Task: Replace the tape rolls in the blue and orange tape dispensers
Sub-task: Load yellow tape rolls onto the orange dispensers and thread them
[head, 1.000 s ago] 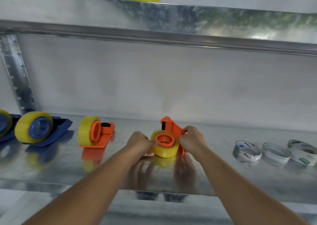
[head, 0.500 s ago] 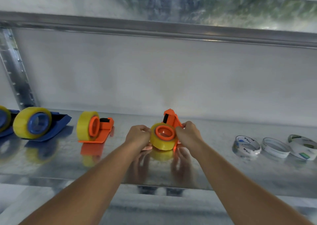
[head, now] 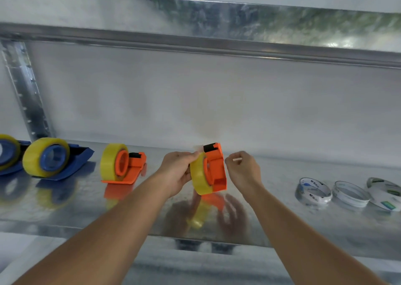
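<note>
Tipped up since half a second ago, the orange tape dispenser [head: 214, 171] now stands on end above the shelf with its black cutter uppermost, where before it lay with the hub facing the camera; the right hand [head: 244, 170] has let go of it and drawn just aside. Largest in view is the galvanised metal shelf [head: 282, 219], shiny enough to mirror the hands, with a second shelf edge overhead and a plain pale wall behind. On it to the left sit two blue tape dispensers [head: 54, 158] and another orange one [head: 123, 165], all loaded with yellow rolls; to the right lie three spent tape cores [head: 313, 190]. The left hand [head: 176, 171] grips the yellow tape roll [head: 198, 176] seated on the held dispenser, thumb near the loose tape end. The right hand's grip is a closed pinch on a small pale scrap [head: 237, 159]. Dispenser and roll look light and rigid, smooth plastic, probably best held by the flat sides, away from the toothed cutter; the tape end will likely cling to fingers.
</note>
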